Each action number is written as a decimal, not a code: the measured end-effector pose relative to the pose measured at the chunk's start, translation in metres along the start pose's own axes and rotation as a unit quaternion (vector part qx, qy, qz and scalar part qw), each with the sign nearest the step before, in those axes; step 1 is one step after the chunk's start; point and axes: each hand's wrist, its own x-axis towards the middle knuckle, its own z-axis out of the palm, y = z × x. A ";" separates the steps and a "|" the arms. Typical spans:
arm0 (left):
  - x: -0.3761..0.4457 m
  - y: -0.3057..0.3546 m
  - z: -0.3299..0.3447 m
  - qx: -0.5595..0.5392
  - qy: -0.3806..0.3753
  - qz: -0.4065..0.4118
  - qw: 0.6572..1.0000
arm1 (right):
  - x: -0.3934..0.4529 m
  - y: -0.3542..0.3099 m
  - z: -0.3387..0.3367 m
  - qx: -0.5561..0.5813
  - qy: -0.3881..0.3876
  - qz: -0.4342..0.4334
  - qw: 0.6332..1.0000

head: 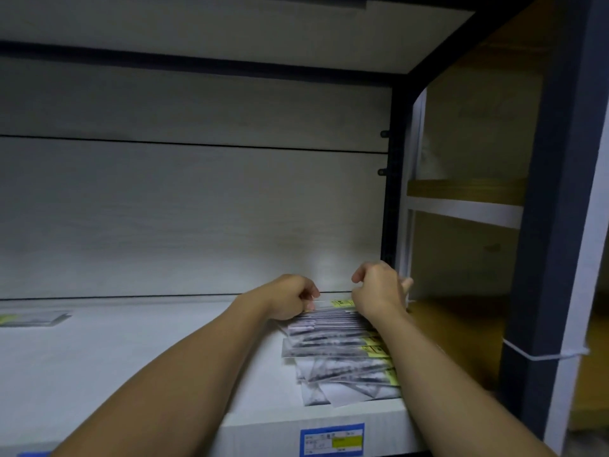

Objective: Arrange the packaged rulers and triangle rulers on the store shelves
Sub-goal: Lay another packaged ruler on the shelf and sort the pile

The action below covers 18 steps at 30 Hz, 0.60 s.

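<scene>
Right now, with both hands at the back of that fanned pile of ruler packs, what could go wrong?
The ruler packs lie fanned and overlapping, the nearest ones close to the shelf front edge; pushing with the left hand or right hand could slide them off. The slippery sleeves may also skew further rather than square up.

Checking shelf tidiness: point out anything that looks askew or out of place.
The ruler packs on the right lie fanned and crooked, the front ones tilted off line. One pack sits alone at far left. Both hands are at the pile's back.
</scene>
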 end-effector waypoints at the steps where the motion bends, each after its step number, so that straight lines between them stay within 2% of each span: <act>1: 0.000 0.000 0.000 0.006 -0.005 -0.005 1.000 | 0.000 0.000 0.000 -0.001 -0.001 0.000 1.000; 6: 0.002 0.001 -0.003 0.044 0.039 -0.010 0.998 | 0.001 0.000 0.001 0.016 0.018 -0.008 1.000; 10: -0.006 -0.002 -0.011 0.058 0.156 -0.030 0.986 | 0.001 0.002 -0.001 0.030 0.049 -0.019 0.998; 12: -0.011 -0.003 -0.017 0.062 0.218 -0.069 0.971 | -0.001 0.003 -0.001 0.018 -0.002 -0.035 0.999; 15: -0.016 -0.009 -0.021 0.071 0.275 -0.091 0.955 | -0.008 0.000 0.003 0.000 -0.138 -0.063 0.988; 18: -0.019 -0.017 -0.022 0.072 0.296 -0.096 0.948 | -0.013 -0.003 0.001 -0.037 -0.173 -0.087 0.980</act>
